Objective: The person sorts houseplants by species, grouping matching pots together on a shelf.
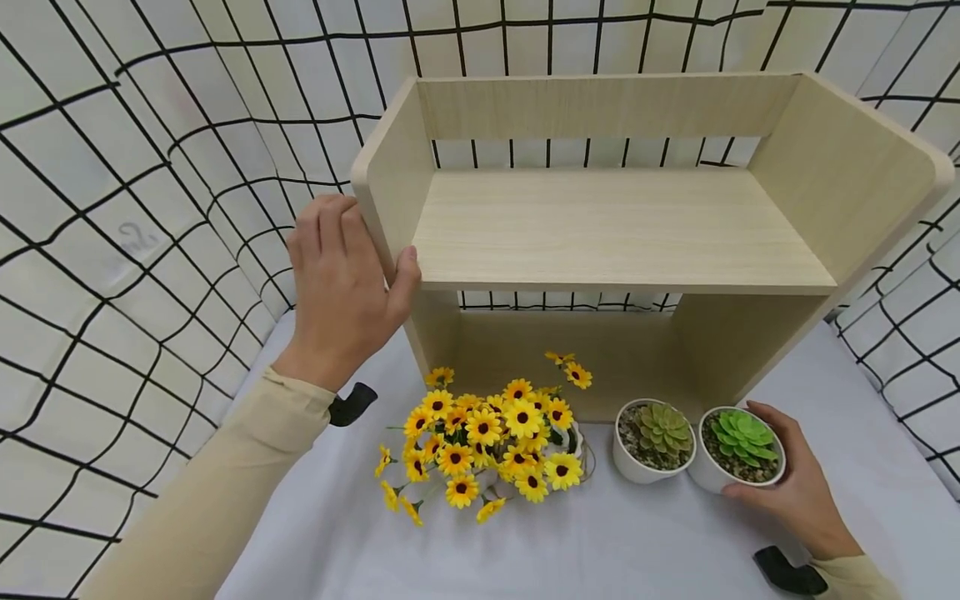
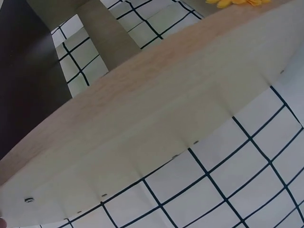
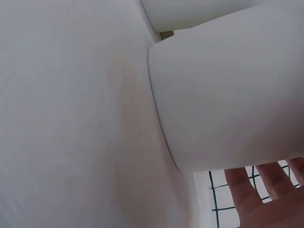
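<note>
A light wooden two-tier shelf (image 1: 622, 225) stands upright in the head view. My left hand (image 1: 341, 283) holds its left side panel, thumb over the front edge and fingers on the outer face. On the right, my right hand (image 1: 795, 487) grips a potted succulent (image 1: 745, 440) with bright green leaves, thumb in front and fingers along the right side. Its white pot (image 3: 223, 95) fills much of the right wrist view, standing on the cloth. A second potted succulent (image 1: 655, 440), duller green, sits just left of it. The left wrist view mostly shows the shelf's panel edge.
Yellow artificial flowers (image 1: 487, 433) stand before the shelf's lower left, covering most of their container. A white cloth (image 1: 637, 542) covers the table. Black wire grid panels (image 1: 150, 208) enclose the left, back and right sides, close to the shelf.
</note>
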`<action>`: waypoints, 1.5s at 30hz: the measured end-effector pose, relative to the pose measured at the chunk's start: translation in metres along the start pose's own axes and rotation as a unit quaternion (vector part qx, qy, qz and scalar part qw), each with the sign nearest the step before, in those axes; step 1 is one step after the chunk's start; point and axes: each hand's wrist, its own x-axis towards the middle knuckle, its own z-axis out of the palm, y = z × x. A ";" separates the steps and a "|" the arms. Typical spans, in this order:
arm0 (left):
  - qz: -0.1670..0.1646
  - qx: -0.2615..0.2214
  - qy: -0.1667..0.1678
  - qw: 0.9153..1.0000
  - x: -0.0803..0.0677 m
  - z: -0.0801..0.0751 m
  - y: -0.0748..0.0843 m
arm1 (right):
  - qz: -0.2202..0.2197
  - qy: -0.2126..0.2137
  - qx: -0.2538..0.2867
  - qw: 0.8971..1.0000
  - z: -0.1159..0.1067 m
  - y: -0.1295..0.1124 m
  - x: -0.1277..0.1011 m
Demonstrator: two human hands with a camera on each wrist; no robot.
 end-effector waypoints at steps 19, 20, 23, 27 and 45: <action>0.034 0.047 0.006 0.998 -0.004 0.001 -0.003 | -0.012 -0.019 0.000 1.000 -0.004 0.005 0.000; 0.035 0.047 0.007 0.998 -0.004 0.001 -0.003 | -0.012 -0.018 0.004 1.000 -0.004 0.005 0.000; 0.038 0.045 0.010 0.998 -0.004 0.001 -0.004 | -0.003 -0.018 0.013 1.000 -0.004 0.004 0.001; 0.039 0.043 0.012 0.998 -0.004 0.002 -0.004 | 0.010 -0.020 0.015 1.000 -0.004 0.002 0.002; 0.032 0.058 0.005 0.998 -0.003 0.004 -0.003 | -0.024 0.009 0.013 1.000 -0.020 -0.014 0.003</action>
